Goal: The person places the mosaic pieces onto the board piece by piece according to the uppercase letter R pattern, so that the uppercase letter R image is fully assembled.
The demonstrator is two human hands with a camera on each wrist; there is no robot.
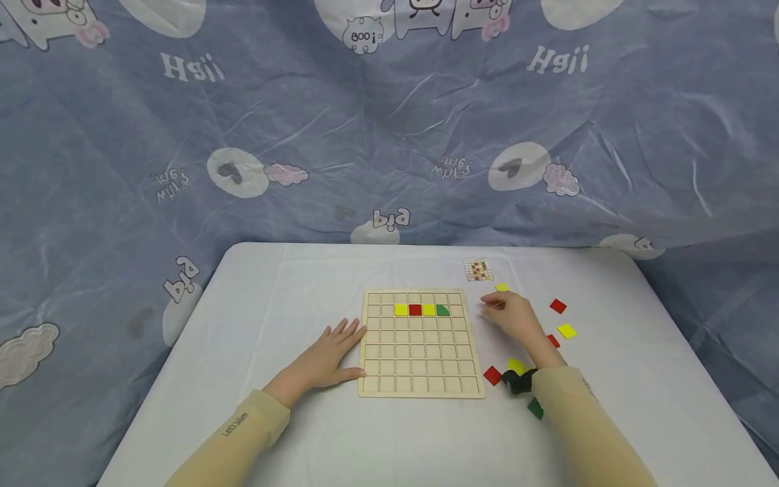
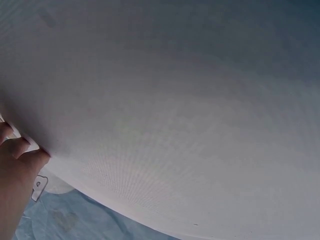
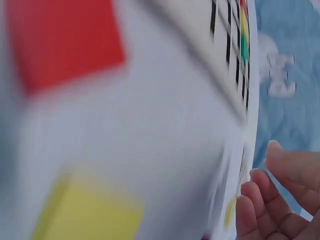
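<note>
A wooden grid board lies on the white table. In its second row sit a yellow tile, a red tile, another yellow tile and a green round-edged tile. My left hand lies flat with spread fingers, its fingertips and thumb touching the board's left edge. My right hand hovers to the right of the board's upper corner, fingers loosely bent. In the right wrist view, a gap shows between thumb and fingers, and nothing is seen held there.
Loose red tiles and yellow tiles lie right of the board, one partly behind my right hand. A green tile and a dark object of unclear kind are by the right sleeve. A small pattern card lies behind the board.
</note>
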